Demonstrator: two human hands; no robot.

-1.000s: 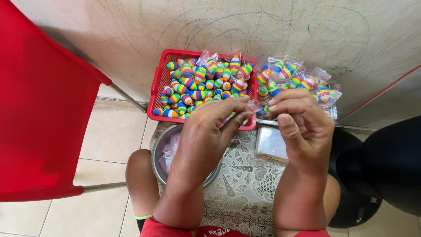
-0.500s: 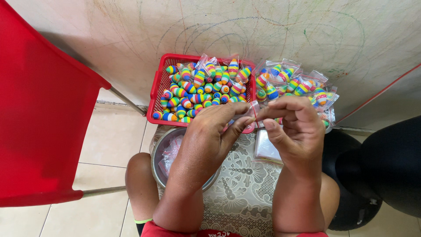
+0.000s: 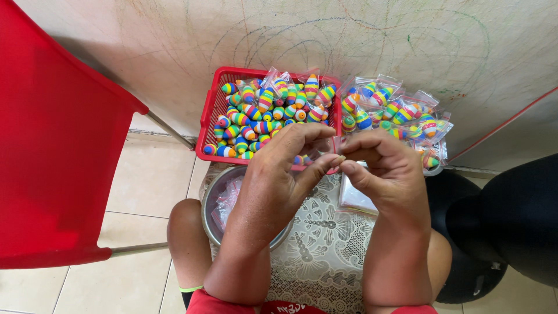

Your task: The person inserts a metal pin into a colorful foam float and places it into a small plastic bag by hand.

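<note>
My left hand (image 3: 285, 168) and my right hand (image 3: 386, 166) meet above my lap, both pinching a small clear plastic bag (image 3: 337, 146) that is mostly hidden by the fingers. Just beyond them stands a red plastic basket (image 3: 208, 119) full of several rainbow-striped oval toys (image 3: 258, 113), some in clear bags. To its right lies a pile of bagged striped toys (image 3: 395, 110) against the wall. Under my left forearm sits a metal bowl (image 3: 214, 215) holding empty clear bags.
A red plastic chair (image 3: 58, 151) stands at the left on the tiled floor. A white lace cloth (image 3: 319, 250) covers my lap. A stack of clear bags (image 3: 354, 200) lies under my right hand. Something black (image 3: 505, 221) sits at the right. The scribbled wall (image 3: 349, 35) is close ahead.
Both hands stay together at the small bag; the fingers have shifted a little while working it. Basket and pile have not moved.
</note>
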